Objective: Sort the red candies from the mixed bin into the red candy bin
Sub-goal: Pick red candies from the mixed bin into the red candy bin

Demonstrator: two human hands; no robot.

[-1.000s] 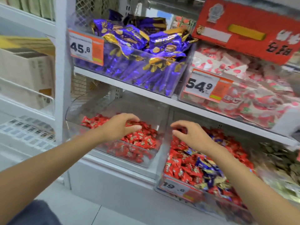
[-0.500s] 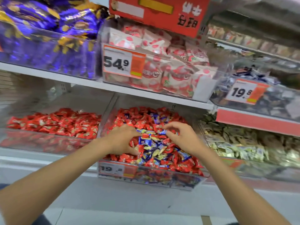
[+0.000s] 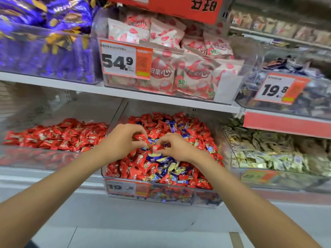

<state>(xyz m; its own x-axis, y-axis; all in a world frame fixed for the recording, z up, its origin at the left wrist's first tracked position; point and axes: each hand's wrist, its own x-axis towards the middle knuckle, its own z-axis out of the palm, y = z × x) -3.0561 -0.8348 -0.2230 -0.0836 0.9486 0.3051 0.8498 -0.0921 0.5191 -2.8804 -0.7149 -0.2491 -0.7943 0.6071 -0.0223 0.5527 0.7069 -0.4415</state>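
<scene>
Both hands are working in the mixed bin [image 3: 213, 201], the left hand [image 3: 123, 140] pinching a red candy [image 3: 141, 137] and the right hand [image 3: 176, 146] pinching another [image 3: 156, 147]; these light, crinkly, probably slippery wrappers are likely best gripped across the middle.

Head camera looks forward and slightly down, close to the shelf bins [image 3: 161, 192].

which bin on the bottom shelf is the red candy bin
Find the white shelf under the 54.9 price tag. On the level below, the red candy bin is the clear bin left of the mixed bin, where both hands are. It alone holds only red wrappers, no blue or gold.
</scene>
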